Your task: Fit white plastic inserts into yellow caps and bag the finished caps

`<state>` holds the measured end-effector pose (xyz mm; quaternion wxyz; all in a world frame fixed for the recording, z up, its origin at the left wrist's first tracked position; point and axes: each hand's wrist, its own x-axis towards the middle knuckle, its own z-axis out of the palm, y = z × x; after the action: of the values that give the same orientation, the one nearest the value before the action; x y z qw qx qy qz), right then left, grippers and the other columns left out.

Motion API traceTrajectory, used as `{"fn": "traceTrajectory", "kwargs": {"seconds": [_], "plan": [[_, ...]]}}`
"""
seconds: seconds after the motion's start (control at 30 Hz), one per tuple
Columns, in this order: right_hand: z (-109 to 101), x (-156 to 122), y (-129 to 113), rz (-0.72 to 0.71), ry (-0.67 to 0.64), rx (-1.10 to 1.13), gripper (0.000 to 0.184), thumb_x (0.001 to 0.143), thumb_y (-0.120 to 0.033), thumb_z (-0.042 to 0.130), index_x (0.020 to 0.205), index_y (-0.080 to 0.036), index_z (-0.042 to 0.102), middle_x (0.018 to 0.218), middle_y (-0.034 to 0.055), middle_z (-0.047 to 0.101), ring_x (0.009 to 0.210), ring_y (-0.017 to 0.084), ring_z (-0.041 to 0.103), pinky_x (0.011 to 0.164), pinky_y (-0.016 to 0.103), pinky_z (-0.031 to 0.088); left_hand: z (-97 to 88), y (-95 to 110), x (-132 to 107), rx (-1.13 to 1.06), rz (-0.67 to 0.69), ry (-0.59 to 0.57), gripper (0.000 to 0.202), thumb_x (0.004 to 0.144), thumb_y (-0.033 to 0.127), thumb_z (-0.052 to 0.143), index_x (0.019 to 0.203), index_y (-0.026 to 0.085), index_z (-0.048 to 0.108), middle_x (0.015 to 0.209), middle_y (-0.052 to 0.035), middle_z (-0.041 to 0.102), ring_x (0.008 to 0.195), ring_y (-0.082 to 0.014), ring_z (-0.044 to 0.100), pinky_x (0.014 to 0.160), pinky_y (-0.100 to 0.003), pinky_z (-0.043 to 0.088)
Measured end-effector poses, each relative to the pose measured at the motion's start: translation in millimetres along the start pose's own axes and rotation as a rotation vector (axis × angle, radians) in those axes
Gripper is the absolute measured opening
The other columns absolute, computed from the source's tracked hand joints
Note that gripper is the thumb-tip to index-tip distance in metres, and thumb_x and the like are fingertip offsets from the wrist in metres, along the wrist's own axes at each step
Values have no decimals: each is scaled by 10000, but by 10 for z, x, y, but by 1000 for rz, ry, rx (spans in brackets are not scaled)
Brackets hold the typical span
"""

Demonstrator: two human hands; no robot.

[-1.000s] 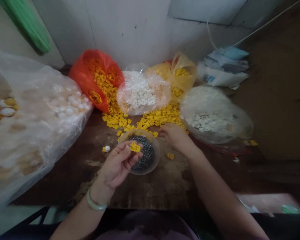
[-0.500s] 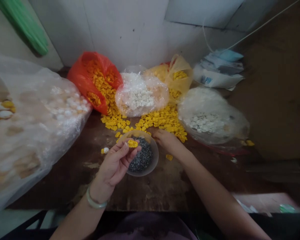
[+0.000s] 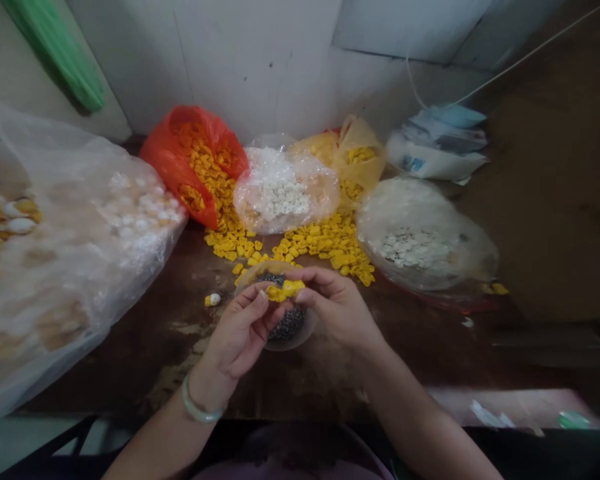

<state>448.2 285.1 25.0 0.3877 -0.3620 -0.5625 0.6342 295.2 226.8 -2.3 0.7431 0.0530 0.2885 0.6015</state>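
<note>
Between thumb and fingers, my left hand [image 3: 243,327] pinches a small yellow plastic piece [image 3: 275,294]. My right hand [image 3: 337,303] pinches a second yellow piece [image 3: 293,287] against or right beside it; I cannot tell whether the two are joined. Both hands are held above a translucent bowl [image 3: 307,328] of small dark grainy bits [image 3: 286,325], and partly cover it. Behind the bowl lie heaps of loose yellow pieces [image 3: 325,240]. A small yellow-and-white piece [image 3: 213,300] rests on the table left of the bowl.
A large clear bag [image 3: 130,267] of yellow-and-white pieces fills the left. Along the wall stand a red bag [image 3: 160,143] of orange-yellow pieces, a clear bag [image 3: 285,193] of white pieces and a yellowish bag [image 3: 365,143]. Another clear bag [image 3: 425,233] sits right, below a packet stack [image 3: 440,140].
My right hand has come from the yellow heap to my left hand, now with a yellow piece in its fingers. The loose yellow piece right of the bowl no longer shows.
</note>
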Motion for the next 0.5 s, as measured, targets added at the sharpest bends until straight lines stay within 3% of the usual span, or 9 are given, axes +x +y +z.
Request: {"fn": "traceTrajectory", "kwargs": {"seconds": [0.1,0.27,0.5], "plan": [[126,-18,35,-28,27,54,217,663,-324,852,852,-266,762,884,-11,702,725,119,648,675,255,548,21,-18,-11,7,16,-25,310,602,257,905,840,141,743,768,-26,753,630,-87,683,640,-145,570],[262,-26,112,134,77,300,301,620,-461,868,812,-259,756,773,-24,702,602,94,594,599,238,525,50,-47,-16,10,70,-3,273,590,251,908,790,155,749,775,-16,733,693,-101,673,700,-185,563],[356,-23,143,166,146,325,370,548,-479,896,791,-246,744,814,-8,711,733,129,631,741,281,538,48,-35,-2,31,90,39,288,551,237,926,757,151,744,745,0,720,669,-87,659,697,-183,556]]}}
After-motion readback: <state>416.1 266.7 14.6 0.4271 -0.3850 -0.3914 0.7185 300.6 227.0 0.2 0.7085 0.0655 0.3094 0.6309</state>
